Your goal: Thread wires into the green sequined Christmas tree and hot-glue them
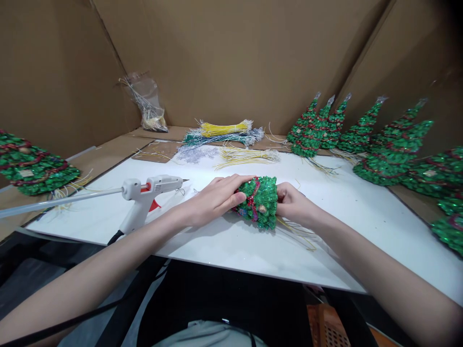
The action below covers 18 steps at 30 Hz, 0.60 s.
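Note:
A green glittery Christmas tree [265,195] with red garland lies on its side on the white board, its wide base facing right. My left hand [220,198] is wrapped over its upper part, thumb on the near side, hiding the tip. At the base, the fingers of my right hand [289,202] are bent together at the tree's open underside; their tips and anything between them are hidden. Yellow and white wires [302,233] trail from the base below my right hand. Left of my left hand stands a white glue gun [139,202] with a red trigger and a long glue stick.
Bundles of yellow wire [226,128] and green wire [206,140] lie at the back, with loose pale wires [246,156] before them. Several trees [390,154] line the right side; another tree [32,166] is at left. A plastic bag [150,103] leans against the cardboard wall.

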Tool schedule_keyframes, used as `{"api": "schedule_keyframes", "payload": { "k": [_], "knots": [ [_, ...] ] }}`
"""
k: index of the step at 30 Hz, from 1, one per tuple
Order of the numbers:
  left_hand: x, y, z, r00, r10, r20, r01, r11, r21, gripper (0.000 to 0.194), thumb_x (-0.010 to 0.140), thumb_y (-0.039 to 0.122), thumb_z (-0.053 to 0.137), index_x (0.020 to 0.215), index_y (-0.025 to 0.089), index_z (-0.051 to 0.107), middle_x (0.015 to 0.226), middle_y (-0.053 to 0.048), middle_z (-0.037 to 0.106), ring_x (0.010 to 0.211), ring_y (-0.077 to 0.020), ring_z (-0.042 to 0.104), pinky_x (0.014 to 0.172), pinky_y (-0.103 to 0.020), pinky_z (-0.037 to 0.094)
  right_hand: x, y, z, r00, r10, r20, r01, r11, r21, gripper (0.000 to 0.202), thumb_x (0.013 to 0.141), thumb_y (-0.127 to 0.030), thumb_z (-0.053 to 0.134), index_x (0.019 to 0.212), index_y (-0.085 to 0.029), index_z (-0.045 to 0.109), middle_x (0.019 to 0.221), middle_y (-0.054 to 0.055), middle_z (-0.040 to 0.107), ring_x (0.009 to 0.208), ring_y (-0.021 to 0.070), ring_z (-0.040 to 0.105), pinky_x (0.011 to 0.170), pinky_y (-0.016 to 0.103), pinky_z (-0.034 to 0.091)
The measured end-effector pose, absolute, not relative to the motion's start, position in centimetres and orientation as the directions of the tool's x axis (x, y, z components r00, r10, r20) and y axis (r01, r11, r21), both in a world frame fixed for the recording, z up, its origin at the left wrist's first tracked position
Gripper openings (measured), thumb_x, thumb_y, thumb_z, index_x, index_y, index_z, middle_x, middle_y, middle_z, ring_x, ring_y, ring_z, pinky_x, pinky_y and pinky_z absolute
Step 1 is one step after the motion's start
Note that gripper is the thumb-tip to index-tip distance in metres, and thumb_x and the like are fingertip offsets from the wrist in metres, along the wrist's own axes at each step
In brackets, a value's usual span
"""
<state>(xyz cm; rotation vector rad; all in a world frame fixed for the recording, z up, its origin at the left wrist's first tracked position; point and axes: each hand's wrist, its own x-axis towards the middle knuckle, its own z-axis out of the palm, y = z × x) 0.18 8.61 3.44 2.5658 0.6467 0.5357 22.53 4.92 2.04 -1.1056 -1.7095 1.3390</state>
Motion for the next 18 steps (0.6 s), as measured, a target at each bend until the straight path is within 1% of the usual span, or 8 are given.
{"api": "schedule_keyframes", "payload": {
  "k": [3, 8, 11, 16, 18],
  "knots": [
    [0.2, 8.71, 3.37, 0.817, 0.521, 0.249, 0.352, -0.791, 0.501, 0.051, 0.103, 0.049, 0.027, 0.146, 0.023, 0.033, 0.143, -0.009, 0.049, 0.131, -0.0269, 0.044, 0.109, -0.041, 0.031, 22.52, 4.93, 2.04, -0.404, 0.915, 0.02, 0.202, 0.11, -0.973, 0.041, 0.059, -0.038, 0.081, 0.047, -0.016, 0.048, 0.052, -0.003, 0.045, 0.056, 0.0108, 0.041, 0.054, 0.025, 0.035],
    [0.21, 8.85, 3.4, 0.822, 0.517, 0.239, 0.346, -0.787, 0.511, 0.051, 0.103, 0.048, 0.027, 0.147, 0.023, 0.032, 0.145, -0.009, 0.048, 0.131, -0.0258, 0.043, 0.109, -0.041, 0.03, 22.47, 4.98, 1.95, -0.396, 0.918, 0.008, 0.168, 0.081, -0.983, 0.033, 0.057, -0.036, 0.083, 0.054, -0.014, 0.059, 0.053, -0.002, 0.051, 0.055, 0.0116, 0.046, 0.054, 0.025, 0.04],
    [0.24, 8.82, 3.53, 0.825, 0.516, 0.229, 0.351, -0.787, 0.507, 0.05, 0.104, 0.047, 0.026, 0.148, 0.023, 0.031, 0.147, -0.009, 0.046, 0.132, -0.0255, 0.042, 0.11, -0.041, 0.028, 22.55, 5.11, 1.8, -0.395, 0.919, -0.011, 0.175, 0.064, -0.982, 0.035, 0.057, -0.036, 0.084, 0.052, -0.015, 0.056, 0.054, -0.002, 0.052, 0.055, 0.0117, 0.046, 0.055, 0.026, 0.041],
    [0.2, 8.65, 3.59, 0.82, 0.53, 0.215, 0.372, -0.78, 0.503, 0.05, 0.103, 0.047, 0.027, 0.147, 0.022, 0.032, 0.145, -0.008, 0.047, 0.132, -0.0257, 0.042, 0.11, -0.04, 0.027, 22.74, 5.36, 1.53, -0.389, 0.921, -0.008, 0.199, 0.076, -0.977, 0.038, 0.057, -0.036, 0.083, 0.049, -0.015, 0.053, 0.052, -0.003, 0.047, 0.053, 0.0096, 0.04, 0.052, 0.025, 0.035],
    [0.18, 8.64, 3.54, 0.815, 0.537, 0.217, 0.38, -0.779, 0.499, 0.051, 0.103, 0.047, 0.027, 0.147, 0.022, 0.032, 0.145, -0.008, 0.048, 0.131, -0.0258, 0.042, 0.11, -0.041, 0.027, 22.78, 5.4, 1.51, -0.39, 0.921, -0.003, 0.209, 0.086, -0.974, 0.04, 0.057, -0.037, 0.083, 0.048, -0.015, 0.051, 0.051, -0.003, 0.046, 0.053, 0.0097, 0.04, 0.051, 0.025, 0.035]
  ]
}}
